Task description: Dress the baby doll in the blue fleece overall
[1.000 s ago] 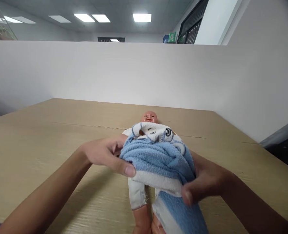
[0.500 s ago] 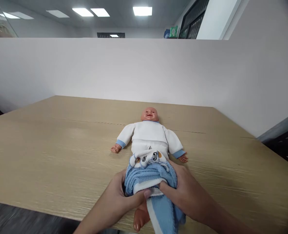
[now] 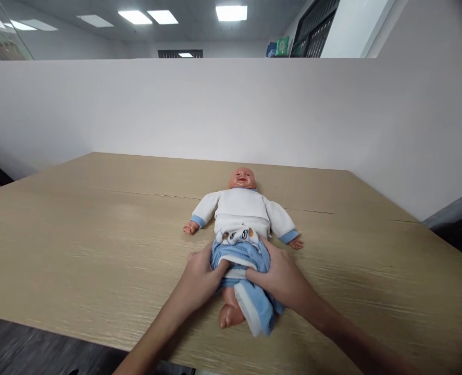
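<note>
A baby doll (image 3: 242, 178) lies on its back on the table, head away from me, in a white top (image 3: 241, 207) with blue cuffs. Bunched around its hips and upper legs are blue terry trousers (image 3: 243, 256) with white trim and a printed animal face. My left hand (image 3: 203, 272) grips the gathered cloth on the left side, thumb on top. On the right side my right hand (image 3: 279, 272) holds it the same way. One bare doll foot (image 3: 231, 315) shows below the cloth. The other leg is hidden by a hanging trouser leg (image 3: 256, 307).
The wooden table (image 3: 98, 234) has a seam across it, and its front edge runs below my arms. A white partition wall (image 3: 215, 109) stands behind it. Dark flooring (image 3: 27, 344) shows at the lower left.
Both hands have moved forward, up the doll's legs, with the bunched trousers. The loose trouser leg has been drawn up, and more of the bare foot and ankle shows.
</note>
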The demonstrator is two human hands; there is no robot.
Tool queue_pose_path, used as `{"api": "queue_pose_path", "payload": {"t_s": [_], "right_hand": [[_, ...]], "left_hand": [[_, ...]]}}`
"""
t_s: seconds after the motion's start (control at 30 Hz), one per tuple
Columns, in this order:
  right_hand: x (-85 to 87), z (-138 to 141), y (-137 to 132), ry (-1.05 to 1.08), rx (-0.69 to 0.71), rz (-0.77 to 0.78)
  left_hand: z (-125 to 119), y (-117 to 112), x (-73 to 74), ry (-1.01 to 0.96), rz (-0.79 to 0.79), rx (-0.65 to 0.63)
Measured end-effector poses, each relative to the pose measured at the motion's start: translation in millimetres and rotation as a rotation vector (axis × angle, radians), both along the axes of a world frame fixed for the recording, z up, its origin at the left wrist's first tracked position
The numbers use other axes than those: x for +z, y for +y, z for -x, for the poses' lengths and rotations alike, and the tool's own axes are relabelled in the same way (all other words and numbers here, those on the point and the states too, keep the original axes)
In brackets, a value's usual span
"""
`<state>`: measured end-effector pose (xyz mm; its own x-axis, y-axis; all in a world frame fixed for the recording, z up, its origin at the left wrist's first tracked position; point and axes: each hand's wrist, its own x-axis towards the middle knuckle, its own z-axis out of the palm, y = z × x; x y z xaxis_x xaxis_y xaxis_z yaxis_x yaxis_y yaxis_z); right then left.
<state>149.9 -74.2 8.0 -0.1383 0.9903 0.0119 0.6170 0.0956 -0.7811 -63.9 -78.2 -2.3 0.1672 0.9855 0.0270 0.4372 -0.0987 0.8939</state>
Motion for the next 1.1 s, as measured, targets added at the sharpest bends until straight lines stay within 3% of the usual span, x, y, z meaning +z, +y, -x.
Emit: {"api": "queue_pose_path", "payload": {"t_s": [0.17, 0.3, 0.4, 0.57, 0.7, 0.9, 1.1], "right_hand": [[20.1, -3.4, 13.2, -0.027, 0.059, -0.018], [50.6, 0.1, -17.1, -0.085, 0.128, 0.011], [62.5, 2.9, -40.7, -0.066, 0.236, 0.068], [51.6, 4.3, -43.8, -0.163, 0.270, 0.142], [37.0, 6.0, -34.3, -0.196, 0.283, 0.105], [26.3, 13.4, -35.5, -0.244, 0.265, 0.045], [20.1, 21.6, -40.2, -0.374, 0.232, 0.087]], "left_hand": [[3.9, 4.7, 14.3, 0.031, -0.048, 0.024], [14.0, -30.3, 21.5, -0.022, 0.012, 0.056], [18.7, -60.1, 16.9, -0.086, 0.150, 0.073], [12.0, -77.9, -7.0, -0.112, 0.275, 0.024], [4.4, -75.2, -23.0, -0.022, 0.189, 0.042], [4.6, -71.4, -29.3, 0.167, 0.045, 0.030], [11.3, -72.1, -48.6, 0.190, -0.084, 0.024]]}}
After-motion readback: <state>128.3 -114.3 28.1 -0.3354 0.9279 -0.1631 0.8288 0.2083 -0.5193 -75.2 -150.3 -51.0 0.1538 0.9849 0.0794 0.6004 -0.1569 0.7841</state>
